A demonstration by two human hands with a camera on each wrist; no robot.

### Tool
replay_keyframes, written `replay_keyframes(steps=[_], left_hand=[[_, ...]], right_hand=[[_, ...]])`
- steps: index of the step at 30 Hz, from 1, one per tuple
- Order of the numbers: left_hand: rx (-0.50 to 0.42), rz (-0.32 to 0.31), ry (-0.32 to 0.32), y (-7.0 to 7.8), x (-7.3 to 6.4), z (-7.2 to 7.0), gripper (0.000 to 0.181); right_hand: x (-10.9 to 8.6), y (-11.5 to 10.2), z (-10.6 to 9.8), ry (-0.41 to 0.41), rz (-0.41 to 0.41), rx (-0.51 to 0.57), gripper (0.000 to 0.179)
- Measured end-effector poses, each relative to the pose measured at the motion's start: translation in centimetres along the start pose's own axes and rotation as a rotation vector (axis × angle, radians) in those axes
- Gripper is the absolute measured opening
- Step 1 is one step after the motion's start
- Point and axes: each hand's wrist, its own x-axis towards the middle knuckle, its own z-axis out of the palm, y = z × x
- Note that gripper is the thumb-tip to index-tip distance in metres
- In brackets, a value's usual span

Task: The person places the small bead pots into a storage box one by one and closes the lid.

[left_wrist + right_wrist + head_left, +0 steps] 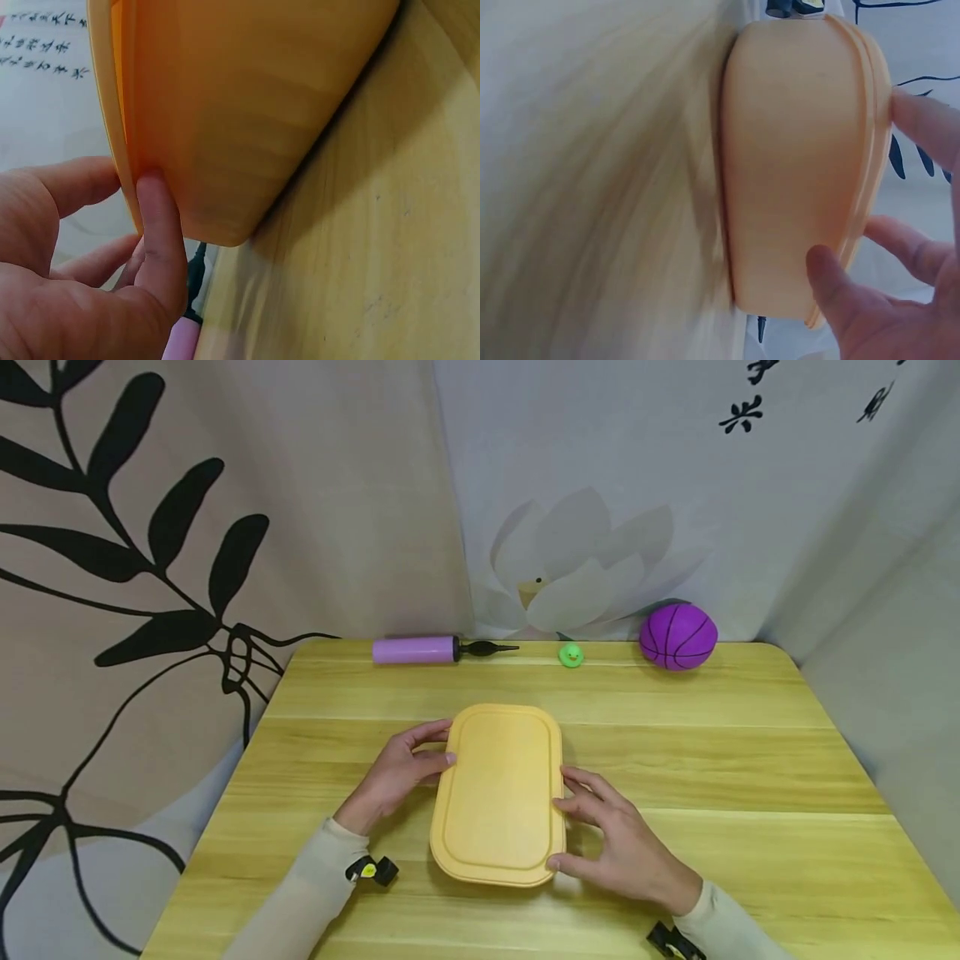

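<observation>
A yellow-orange plastic box (795, 165) with a rounded rectangular lid (501, 793) stands on the wooden table. At the lid's far left edge, my left hand (401, 770) pinches the rim, thumb on top and a finger beneath it. The left wrist view reveals a narrow bright gap under the lid's rim (112, 120) on this side. My right hand (626, 843) holds the near right edge, its thumb and a finger on the lid while another finger reaches down past the rim. What the box contains is hidden.
Along the table's back edge lie a purple hand pump (415, 650) with a black nozzle, a small green ball (571, 655) with a face, and a purple basketball-patterned ball (678, 637). Patterned curtains (360, 510) hang behind the table (750, 768).
</observation>
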Motion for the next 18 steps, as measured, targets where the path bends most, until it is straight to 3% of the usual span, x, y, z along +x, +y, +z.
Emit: replay_keyframes(steps=[5, 18], left_hand=[[0.018, 0.015, -0.008, 0.15, -0.33, 0.53, 0.065], [0.055, 0.022, -0.004, -0.13, -0.38, 0.56, 0.066]], right_hand=[[0.08, 0.20, -0.13, -0.034, 0.026, 0.108, 0.061], [0.14, 0.22, -0.29, -0.083, 0.043, 0.087, 0.074]])
